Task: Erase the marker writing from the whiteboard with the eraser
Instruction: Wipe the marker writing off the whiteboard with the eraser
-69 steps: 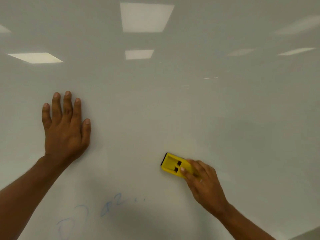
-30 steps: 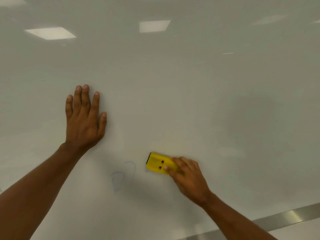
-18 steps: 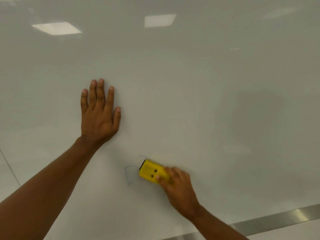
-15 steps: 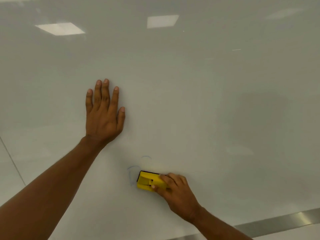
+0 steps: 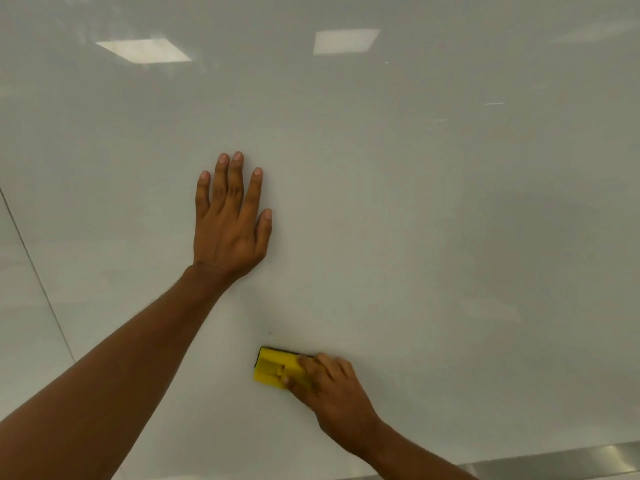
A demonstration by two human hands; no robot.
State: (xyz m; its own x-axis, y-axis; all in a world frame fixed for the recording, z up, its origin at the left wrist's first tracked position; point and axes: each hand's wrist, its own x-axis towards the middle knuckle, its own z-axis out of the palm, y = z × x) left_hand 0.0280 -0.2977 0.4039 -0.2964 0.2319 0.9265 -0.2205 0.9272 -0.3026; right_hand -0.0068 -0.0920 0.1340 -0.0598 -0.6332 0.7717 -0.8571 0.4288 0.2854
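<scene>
The yellow eraser (image 5: pixel 273 371) lies flat against the whiteboard (image 5: pixel 433 220), low on it and a little left of the middle, its long side running roughly sideways and a dark pad edge showing along its top. The right hand (image 5: pixel 332 393) grips the eraser's right end, fingers curled over the top and thumb along the near edge; this hand is somewhat blurred, so the exact finger placement is hard to read. No marker writing is visible around the eraser, only what may be a tiny dark speck (image 5: pixel 269 332) just above it. Above and slightly left of the eraser, well apart from it, the left hand (image 5: pixel 232 220) is pressed flat on the board, fingers spread and pointing up, holding nothing. Below and right of the eraser a metal strip (image 5: pixel 571 460) runs along the board's lower edge. Far above, ceiling lights (image 5: pixel 143 50) reflect in the glossy surface.
</scene>
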